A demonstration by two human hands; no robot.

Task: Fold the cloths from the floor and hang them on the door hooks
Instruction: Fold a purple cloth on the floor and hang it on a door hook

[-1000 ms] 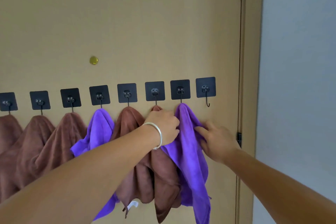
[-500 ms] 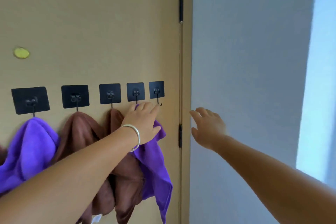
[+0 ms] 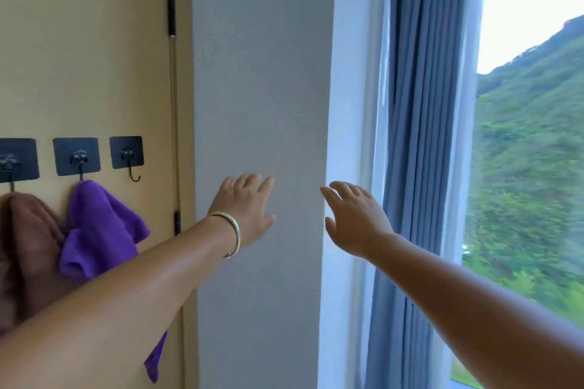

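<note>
Cloths: purple cloth (image 3: 98,230) is hanging on its hook (image 3: 80,158); end hook (image 3: 132,164) is sitting bare. Left hand (image 3: 246,208) and right hand (image 3: 354,218) are reaching forward apart, fingers spread, holding nothing.

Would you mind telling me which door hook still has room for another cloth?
The rightmost hook, between the purple cloth and the door's hinge edge, hangs bare. The hooks to its left are crowded: purple cloth, then brown cloth. Both hands, left and right, hold nothing.

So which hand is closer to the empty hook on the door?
Left. The left hand is just right of the empty hook, over the wall; the right hand is farther right, by the curtain.
</note>
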